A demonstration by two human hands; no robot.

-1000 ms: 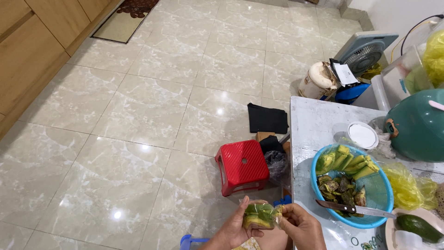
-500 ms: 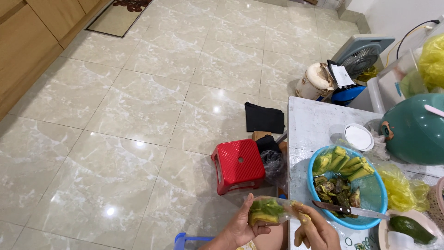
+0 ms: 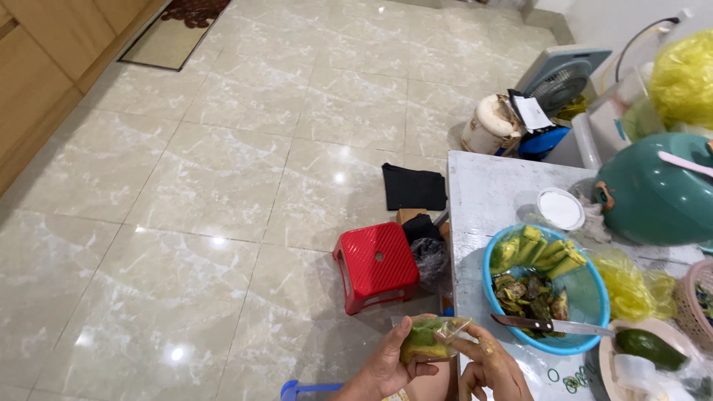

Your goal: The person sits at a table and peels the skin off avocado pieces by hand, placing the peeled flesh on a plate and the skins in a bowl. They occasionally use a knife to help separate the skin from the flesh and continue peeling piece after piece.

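Observation:
My left hand (image 3: 390, 364) grips a clear plastic bag with green and yellow fruit slices (image 3: 431, 338) at the bottom middle of the view. My right hand (image 3: 490, 367) touches the bag's right end with its fingertips. Just to the right, a blue bowl (image 3: 587, 338) holds more cut fruit pieces (image 3: 538, 256), and a knife (image 3: 549, 324) lies across its near rim. A whole dark green fruit (image 3: 650, 347) rests on a plate at the bottom right.
The bowl stands on a white table (image 3: 486, 193) with a teal pot (image 3: 653, 197), a white lid (image 3: 561, 208) and yellow plastic bags (image 3: 631, 286). On the tiled floor stand a red stool (image 3: 375, 263), a black cloth (image 3: 412, 186), a cream bucket (image 3: 490, 122) and a fan (image 3: 561, 74).
The hands with the bag have shifted slightly; the right hand has slid from the bag's side to its right end. The view has tilted a little.

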